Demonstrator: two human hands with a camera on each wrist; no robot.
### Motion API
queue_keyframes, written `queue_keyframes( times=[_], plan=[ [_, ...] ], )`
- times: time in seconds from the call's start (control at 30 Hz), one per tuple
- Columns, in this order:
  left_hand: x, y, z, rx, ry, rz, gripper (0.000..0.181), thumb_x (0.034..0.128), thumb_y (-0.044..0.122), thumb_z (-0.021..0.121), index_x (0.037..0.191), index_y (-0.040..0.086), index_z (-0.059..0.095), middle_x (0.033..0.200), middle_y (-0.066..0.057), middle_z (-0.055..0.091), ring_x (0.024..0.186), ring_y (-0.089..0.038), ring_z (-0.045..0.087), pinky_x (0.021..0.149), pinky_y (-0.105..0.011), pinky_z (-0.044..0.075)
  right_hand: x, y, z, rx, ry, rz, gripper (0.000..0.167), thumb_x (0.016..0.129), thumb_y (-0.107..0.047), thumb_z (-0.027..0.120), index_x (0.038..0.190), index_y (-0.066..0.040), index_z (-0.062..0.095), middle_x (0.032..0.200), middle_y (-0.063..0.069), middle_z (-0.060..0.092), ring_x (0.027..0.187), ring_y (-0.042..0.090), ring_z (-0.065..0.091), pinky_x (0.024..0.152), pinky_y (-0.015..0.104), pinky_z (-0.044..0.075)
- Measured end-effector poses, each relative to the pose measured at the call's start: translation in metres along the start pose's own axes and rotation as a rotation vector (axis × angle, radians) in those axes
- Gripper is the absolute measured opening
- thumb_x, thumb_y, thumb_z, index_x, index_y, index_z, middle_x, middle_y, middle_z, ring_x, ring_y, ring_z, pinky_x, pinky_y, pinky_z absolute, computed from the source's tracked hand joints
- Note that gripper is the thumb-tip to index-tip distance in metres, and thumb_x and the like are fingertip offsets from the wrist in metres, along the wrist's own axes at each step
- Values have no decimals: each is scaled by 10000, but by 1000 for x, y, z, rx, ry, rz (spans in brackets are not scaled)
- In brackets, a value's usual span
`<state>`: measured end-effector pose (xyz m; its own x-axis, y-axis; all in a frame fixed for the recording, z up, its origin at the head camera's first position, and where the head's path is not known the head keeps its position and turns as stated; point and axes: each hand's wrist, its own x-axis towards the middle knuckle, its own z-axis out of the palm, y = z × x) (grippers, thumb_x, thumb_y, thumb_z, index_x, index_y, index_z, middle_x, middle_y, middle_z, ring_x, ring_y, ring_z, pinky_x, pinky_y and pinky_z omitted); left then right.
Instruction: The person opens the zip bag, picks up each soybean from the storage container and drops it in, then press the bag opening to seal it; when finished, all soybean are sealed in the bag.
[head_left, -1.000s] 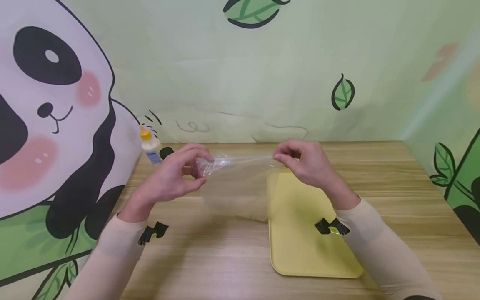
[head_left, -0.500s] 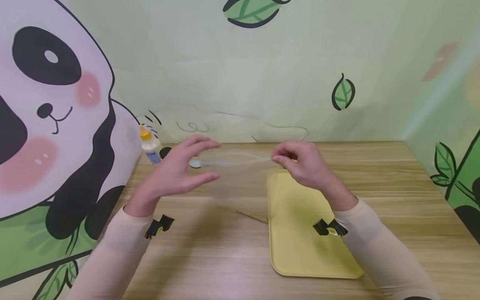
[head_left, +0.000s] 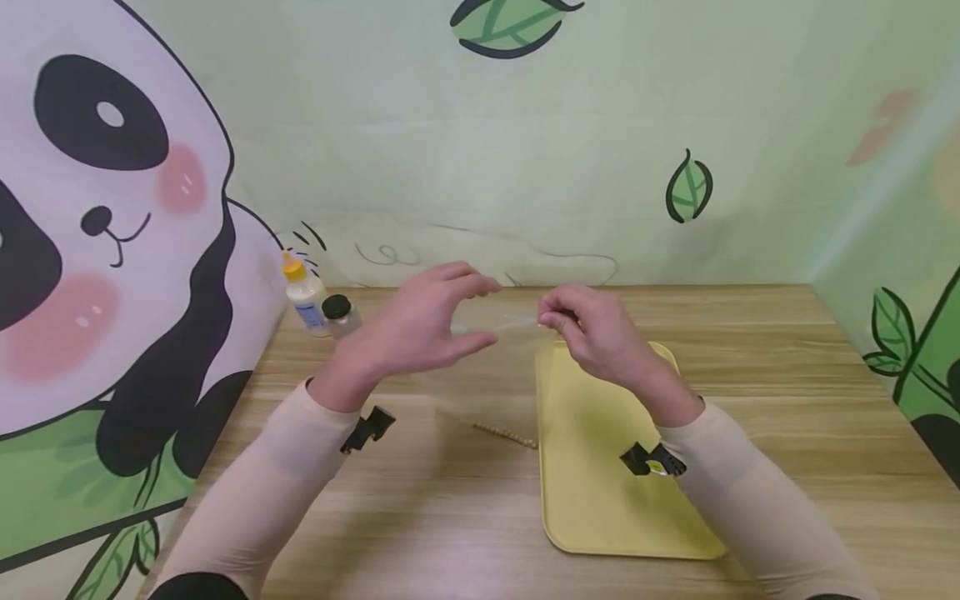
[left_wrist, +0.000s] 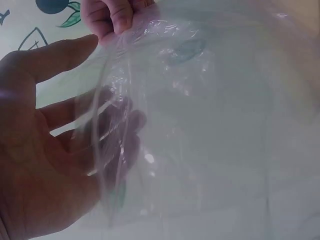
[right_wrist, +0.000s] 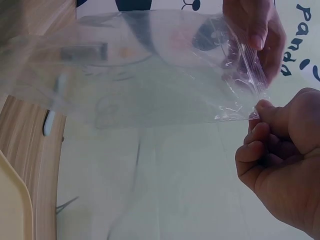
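A clear plastic bag (right_wrist: 150,65) hangs between the two hands, its mouth edge running from one toward the other. My right hand (head_left: 600,337) pinches one corner of that edge between thumb and curled fingers. Thumb and fingers spread apart, my left hand (head_left: 431,321) is at the bag's mouth. In the left wrist view its fingers (left_wrist: 110,120) show through the film; whether they lie inside the bag or behind it, I cannot tell. The bag looks see-through, with no contents that I can make out.
Right of centre a yellow tray (head_left: 615,492) lies on the wooden table (head_left: 420,517). A short string of beads (head_left: 504,434) touches or nearly touches its left edge. At the back left stand a yellow-capped bottle (head_left: 304,293) and a black-lidded jar (head_left: 337,308).
My left hand has let go of the bag's edge, spread its fingers, and moved right toward my right hand. The right hand keeps its pinch, barely moving.
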<state>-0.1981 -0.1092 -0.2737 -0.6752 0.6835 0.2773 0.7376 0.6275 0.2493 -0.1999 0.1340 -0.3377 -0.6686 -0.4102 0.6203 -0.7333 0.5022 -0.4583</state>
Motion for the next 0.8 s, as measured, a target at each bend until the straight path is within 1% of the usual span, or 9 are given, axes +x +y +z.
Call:
queue_keyframes(
  times=[0.1, 0.23, 0.4, 0.5, 0.67, 0.8],
  plan=[
    [11, 4, 3, 2, -49, -5, 463, 842, 305, 742, 1219, 59, 637, 1134, -52, 658, 1037, -201, 612, 920, -348, 512, 1, -1, 1, 17, -23, 18, 40, 892, -49, 660, 858, -42, 642, 762, 37, 582, 678, 119, 513, 607, 265, 463],
    [22, 7, 8, -16, -88, 8, 293, 851, 243, 729, 1081, 64, 696, 1022, -37, 687, 941, -177, 637, 852, -307, 533, 2, -1, 2, 36, -37, 40, 34, 903, -55, 651, 873, -41, 645, 773, 37, 583, 687, 118, 515, 614, 259, 456],
    [29, 9, 14, -30, -74, 29, 120, 846, 154, 694, 933, 74, 714, 891, -18, 691, 823, -154, 641, 760, -264, 541, 2, -1, 3, 36, -47, 55, 34, 914, -59, 639, 889, -36, 645, 780, 39, 583, 687, 121, 509, 614, 262, 453],
    [32, 10, 17, -44, -65, 31, 60, 841, 114, 664, 872, 88, 708, 831, 1, 677, 764, -128, 619, 709, -245, 532, 2, -2, 3, 35, -50, 57, 37, 916, -59, 637, 890, -34, 644, 777, 39, 583, 683, 122, 503, 609, 262, 448],
    [35, 10, 21, -70, -64, 31, 77, 833, 72, 632, 833, 94, 706, 784, 16, 662, 707, -104, 597, 656, -221, 517, 1, -2, 4, 37, -57, 66, 45, 920, -63, 634, 889, -34, 649, 775, 40, 588, 681, 124, 500, 602, 257, 442],
    [36, 10, 24, -83, -52, 36, 99, 836, 58, 618, 824, 84, 713, 761, 11, 657, 661, -98, 570, 615, -207, 496, 0, -3, 4, 31, -42, 65, 43, 913, -63, 643, 882, -35, 650, 774, 41, 592, 677, 120, 505, 596, 255, 444]
  ],
)
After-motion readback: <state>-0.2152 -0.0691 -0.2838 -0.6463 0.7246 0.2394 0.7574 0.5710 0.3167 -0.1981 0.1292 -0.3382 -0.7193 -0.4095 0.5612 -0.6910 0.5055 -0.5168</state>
